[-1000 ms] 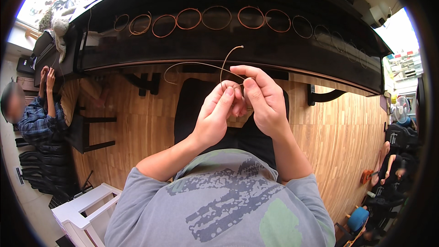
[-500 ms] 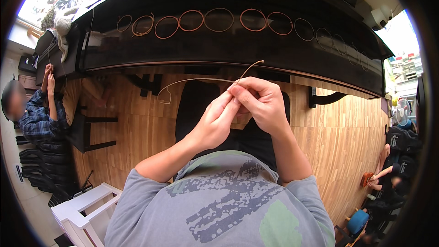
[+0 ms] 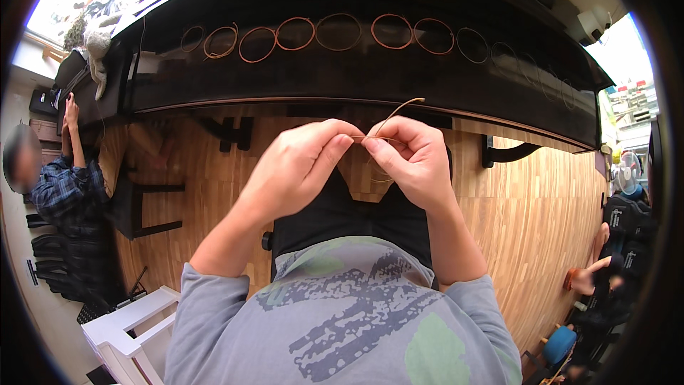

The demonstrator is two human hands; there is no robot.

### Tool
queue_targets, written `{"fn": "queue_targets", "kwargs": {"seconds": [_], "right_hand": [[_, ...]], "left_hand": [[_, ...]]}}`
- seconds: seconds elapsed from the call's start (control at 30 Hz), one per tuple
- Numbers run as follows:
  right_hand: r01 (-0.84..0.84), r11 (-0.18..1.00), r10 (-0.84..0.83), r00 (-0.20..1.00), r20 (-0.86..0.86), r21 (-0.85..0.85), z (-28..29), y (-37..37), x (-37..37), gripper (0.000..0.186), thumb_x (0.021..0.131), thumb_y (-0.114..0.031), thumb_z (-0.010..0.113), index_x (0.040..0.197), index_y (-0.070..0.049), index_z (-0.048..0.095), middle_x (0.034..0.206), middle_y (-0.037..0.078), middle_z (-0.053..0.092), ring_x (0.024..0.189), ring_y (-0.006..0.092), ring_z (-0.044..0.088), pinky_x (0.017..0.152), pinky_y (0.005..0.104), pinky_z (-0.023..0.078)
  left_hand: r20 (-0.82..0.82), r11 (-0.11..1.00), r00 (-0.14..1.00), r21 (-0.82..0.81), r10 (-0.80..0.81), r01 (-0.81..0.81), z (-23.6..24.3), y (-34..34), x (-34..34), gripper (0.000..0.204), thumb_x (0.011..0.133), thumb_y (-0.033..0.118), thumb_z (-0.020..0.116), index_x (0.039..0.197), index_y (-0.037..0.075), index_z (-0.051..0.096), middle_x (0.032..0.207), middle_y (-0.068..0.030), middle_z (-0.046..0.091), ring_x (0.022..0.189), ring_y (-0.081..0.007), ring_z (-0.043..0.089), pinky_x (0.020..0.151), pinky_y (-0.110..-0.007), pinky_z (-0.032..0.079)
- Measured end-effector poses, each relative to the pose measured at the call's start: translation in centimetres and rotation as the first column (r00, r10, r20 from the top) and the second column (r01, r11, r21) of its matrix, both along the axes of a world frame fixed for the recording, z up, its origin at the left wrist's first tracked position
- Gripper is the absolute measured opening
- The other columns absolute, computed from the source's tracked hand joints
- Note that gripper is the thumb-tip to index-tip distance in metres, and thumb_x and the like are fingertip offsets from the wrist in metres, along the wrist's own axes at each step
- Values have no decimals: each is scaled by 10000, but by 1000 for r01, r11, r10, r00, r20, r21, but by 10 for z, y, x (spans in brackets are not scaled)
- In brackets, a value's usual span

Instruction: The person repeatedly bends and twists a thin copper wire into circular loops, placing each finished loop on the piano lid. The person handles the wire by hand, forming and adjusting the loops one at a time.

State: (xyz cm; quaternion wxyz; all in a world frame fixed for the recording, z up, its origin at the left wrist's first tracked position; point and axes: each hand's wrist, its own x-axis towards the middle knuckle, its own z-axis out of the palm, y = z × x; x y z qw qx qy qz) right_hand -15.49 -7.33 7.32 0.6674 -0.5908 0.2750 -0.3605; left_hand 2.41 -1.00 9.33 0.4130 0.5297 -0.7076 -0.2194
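A thin bronze-coloured wire string (image 3: 399,108) is pinched between both hands in front of my chest. My left hand (image 3: 285,165) is closed, its thumb and forefinger holding the string close to the right fingertips. My right hand (image 3: 413,164) grips it too, and one end arches up and right from those fingers. Below the right hand a loop of the string hangs, partly hidden by the fingers. Ahead, several coiled strings (image 3: 392,48) lie in a row on a glossy black piano (image 3: 285,85), copper-coloured toward the left and middle, thinner and silvery toward the right.
At the far left a person in a plaid shirt (image 3: 64,185) sits by the piano. A black bench (image 3: 128,203) and a white stool-like frame (image 3: 128,335) stand at left. Another person's hand (image 3: 583,279) shows at the right, near a blue round object (image 3: 559,344).
My left hand has turned and shifted left and up, with its knuckles now raised. The string's long left-reaching end no longer shows there; a loop now hangs under the right hand.
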Motion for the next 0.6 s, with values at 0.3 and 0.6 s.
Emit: {"fn": "queue_targets", "kwargs": {"seconds": [0.3, 0.6], "right_hand": [[67, 985, -125, 913, 387, 160, -10, -7, 7, 102, 885, -24, 457, 962, -21, 524, 676, -59, 430, 527, -9, 296, 478, 168, 224], [213, 977, -197, 942, 272, -31, -11, 1, 9, 198, 853, 36, 450, 1016, -10, 554, 693, -61, 439, 579, -15, 335, 528, 160, 290]], "left_hand": [[-592, 938, 790, 339, 159, 66, -30, 19, -36, 256, 983, 167, 497, 1142, -13, 585, 677, 64, 467, 584, 2, 358, 525, -188, 298], [-634, 944, 744, 329, 211, 13, -29, 11, -35, 182, 950, 121, 572, 1052, -25, 607, 787, 21, 569, 663, -15, 456, 567, -181, 376]]}}
